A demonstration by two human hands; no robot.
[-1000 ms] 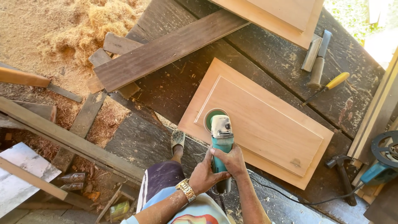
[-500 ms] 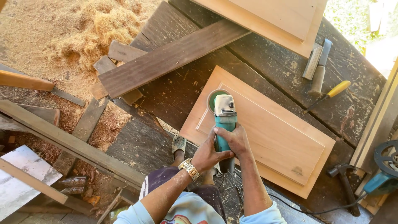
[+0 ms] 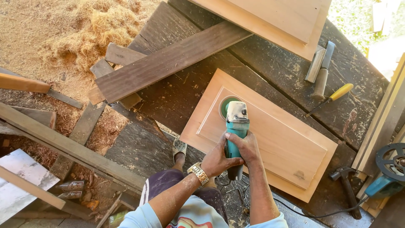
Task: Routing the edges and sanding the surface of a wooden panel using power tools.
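Both hands clench the teal angle grinder (image 3: 236, 128): the left hand (image 3: 217, 159) and the right hand (image 3: 247, 147) wrap its body together, likely for steady control. Its disc rests on the raised wooden door panel (image 3: 270, 139), which lies flat on the dark table (image 3: 177, 97)

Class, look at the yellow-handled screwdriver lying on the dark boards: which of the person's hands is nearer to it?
Right. The right hand, gripping the teal angle grinder, lies on the side towards the screwdriver. The left hand holds the grinder's other side, farther away.
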